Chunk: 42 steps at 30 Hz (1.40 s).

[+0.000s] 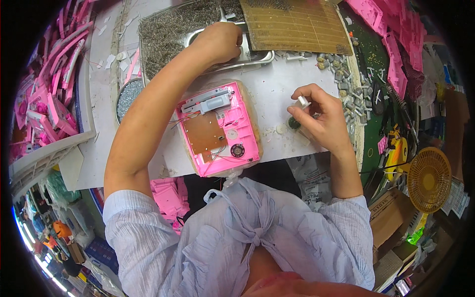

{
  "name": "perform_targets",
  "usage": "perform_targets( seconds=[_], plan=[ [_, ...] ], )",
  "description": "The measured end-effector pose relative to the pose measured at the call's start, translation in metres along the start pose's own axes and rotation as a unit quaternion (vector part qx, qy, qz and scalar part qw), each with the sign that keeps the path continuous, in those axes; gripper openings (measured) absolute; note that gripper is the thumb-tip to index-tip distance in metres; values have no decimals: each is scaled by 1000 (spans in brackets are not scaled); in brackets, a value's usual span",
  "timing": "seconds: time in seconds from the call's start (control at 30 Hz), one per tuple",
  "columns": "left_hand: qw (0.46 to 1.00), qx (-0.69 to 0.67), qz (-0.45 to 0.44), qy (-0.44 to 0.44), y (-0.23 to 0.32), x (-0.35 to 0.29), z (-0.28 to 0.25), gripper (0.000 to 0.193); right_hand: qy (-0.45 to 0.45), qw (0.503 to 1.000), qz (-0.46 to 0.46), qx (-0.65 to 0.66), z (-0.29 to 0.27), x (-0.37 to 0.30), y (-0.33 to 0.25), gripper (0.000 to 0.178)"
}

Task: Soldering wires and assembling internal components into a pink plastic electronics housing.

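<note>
Pale-blue blouse (242, 222) filling the foreground, I am remotely watching the left hand (220, 43) curling over a metal tray (264, 59), its grip hidden, cardboard (297, 25) overlapping; the right hand (320, 116) is pinching a white part (302, 102). Pink casing (242, 123) is lying at the worktop's (277, 89) near edge.

L head cam, fisheye, dn @ hands (217, 43) (324, 117)

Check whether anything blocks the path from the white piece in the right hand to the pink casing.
Nothing visible stands between the white piece in the right hand and the pink casing; the left hand is off at the metal tray.
</note>
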<state>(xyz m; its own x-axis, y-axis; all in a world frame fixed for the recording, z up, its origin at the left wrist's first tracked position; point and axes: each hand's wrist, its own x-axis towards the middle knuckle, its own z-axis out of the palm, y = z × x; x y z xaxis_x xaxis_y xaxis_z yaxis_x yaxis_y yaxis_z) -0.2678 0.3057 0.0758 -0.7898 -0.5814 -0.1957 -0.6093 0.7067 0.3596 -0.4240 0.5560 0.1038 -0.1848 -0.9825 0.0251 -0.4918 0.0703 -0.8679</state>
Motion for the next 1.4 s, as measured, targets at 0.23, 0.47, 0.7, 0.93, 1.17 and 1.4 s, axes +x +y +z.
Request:
perform_targets(
  seconds=[0.23, 0.47, 0.7, 0.93, 1.17, 1.4],
  plan=[
    [995, -17, -97, -36, 10, 3, 14, 39, -28, 999, -11, -25, 12, 6, -6, 18],
    [997, 18, -63, 34, 11, -11, 6, 32, 7, 993, -24, 111, 22, 28, 2, 18],
    [969, -51, 44, 236, 16, -78, -17, 19, -38, 996, -80, -7, 50, 110, -6, 36],
    [946, -316, 7, 76, -6, -99, -24, 22, -102, 987, -118, 38, 59, 119, -11, 30],
    [817, -565, -60, -101, -26, -98, -22, 24, -39, 944, -177, -276, 58, 123, -12, 24],
    [733, -671, -110, 12, 30, -180, 5, 20, -14, 991, -98, 93, 50, 61, -46, 20]
  ],
)
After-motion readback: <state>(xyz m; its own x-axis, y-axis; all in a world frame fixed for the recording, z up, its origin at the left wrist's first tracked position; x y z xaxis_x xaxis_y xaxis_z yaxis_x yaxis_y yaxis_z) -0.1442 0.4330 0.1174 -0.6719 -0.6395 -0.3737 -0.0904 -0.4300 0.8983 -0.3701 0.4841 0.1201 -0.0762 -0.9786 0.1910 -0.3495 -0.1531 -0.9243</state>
